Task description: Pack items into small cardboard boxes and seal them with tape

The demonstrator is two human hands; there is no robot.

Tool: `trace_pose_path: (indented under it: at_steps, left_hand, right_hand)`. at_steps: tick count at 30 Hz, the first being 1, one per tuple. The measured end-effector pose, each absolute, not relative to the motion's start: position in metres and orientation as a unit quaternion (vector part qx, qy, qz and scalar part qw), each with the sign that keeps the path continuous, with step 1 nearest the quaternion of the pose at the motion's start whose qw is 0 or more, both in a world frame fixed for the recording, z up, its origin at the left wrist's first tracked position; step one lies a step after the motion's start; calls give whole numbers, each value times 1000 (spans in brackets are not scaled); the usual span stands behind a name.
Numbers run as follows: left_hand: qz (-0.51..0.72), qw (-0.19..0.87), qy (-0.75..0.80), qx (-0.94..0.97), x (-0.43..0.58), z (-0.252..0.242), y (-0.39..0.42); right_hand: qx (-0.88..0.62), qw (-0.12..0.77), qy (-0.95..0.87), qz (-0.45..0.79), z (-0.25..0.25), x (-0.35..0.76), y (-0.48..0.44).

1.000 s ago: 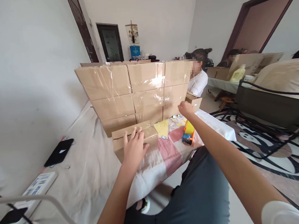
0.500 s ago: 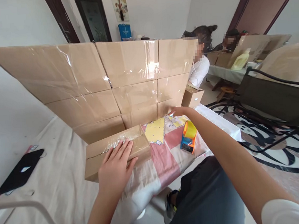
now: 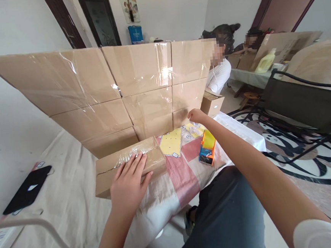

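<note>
A small cardboard box with clear tape across its top lies on the patterned cloth. My left hand rests flat on that box, fingers stretched out. Beyond the cloth, my right hand hovers by the bottom right of a wall of stacked cardboard boxes. Its fingers are curled closed, and whatever may be inside them is hidden. Near my right forearm sits an orange and blue tape dispenser with a yellow roll.
The patterned cloth covers the table. A black pouch is at the left. Another cardboard box stands past the stack, beside a person in a white top. A dark folding chair is at the right.
My right hand has risen slightly off the cloth, and its fingers have curled in. My left hand stays flat on the small box. The view has shifted a little.
</note>
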State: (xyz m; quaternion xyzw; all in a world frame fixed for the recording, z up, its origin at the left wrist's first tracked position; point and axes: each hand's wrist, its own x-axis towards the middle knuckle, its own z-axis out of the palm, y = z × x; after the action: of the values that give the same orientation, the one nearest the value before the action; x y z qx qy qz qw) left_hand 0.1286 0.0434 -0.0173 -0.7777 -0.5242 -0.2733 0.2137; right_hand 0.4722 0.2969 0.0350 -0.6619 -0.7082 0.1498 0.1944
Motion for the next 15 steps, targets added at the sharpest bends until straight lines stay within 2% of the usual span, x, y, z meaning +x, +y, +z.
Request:
trace_pose_path:
  at_steps: [6,10,15]
  left_hand:
    - [-290,221,-522,-771,142,-3,37]
    - [-389,178,-468,-773,178,20,22]
    - [-430,124,-474,-758,220,31,8]
  right_hand:
    - [-585,364,-670,277,55,445,209]
    - [-424,514,-579,469,43,413,127]
    - [-327,561,-519,555,31,384,56]
